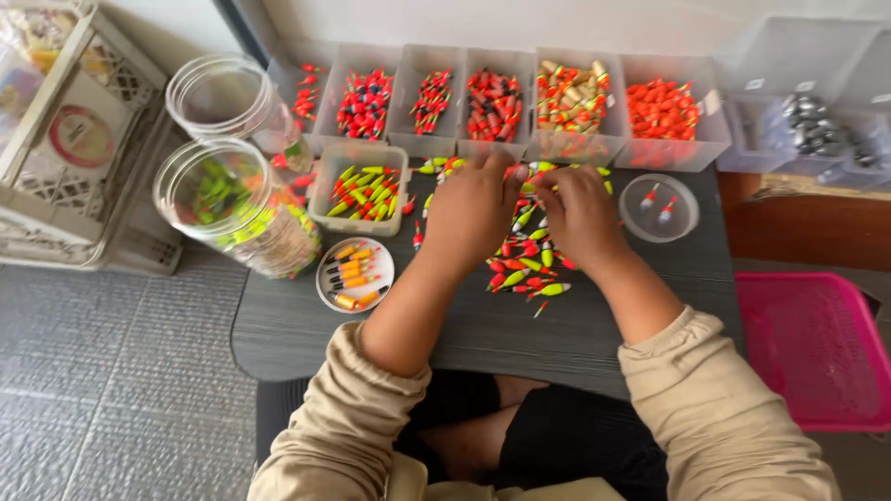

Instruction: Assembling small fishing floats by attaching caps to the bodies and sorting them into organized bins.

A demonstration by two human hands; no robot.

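My left hand and my right hand rest side by side, palms down, on a loose pile of small fishing floats, red, yellow-green and orange, spread on a dark grey table. The fingertips of both hands meet over the far end of the pile, near the row of bins. Whether either hand pinches a float is hidden under the fingers. Beige sleeves are pushed up both forearms.
A row of clear bins holding sorted floats lines the table's back edge. A smaller bin of yellow-green floats, a lid with orange floats, a round dish, two plastic jars, a white crate and a pink basket surround.
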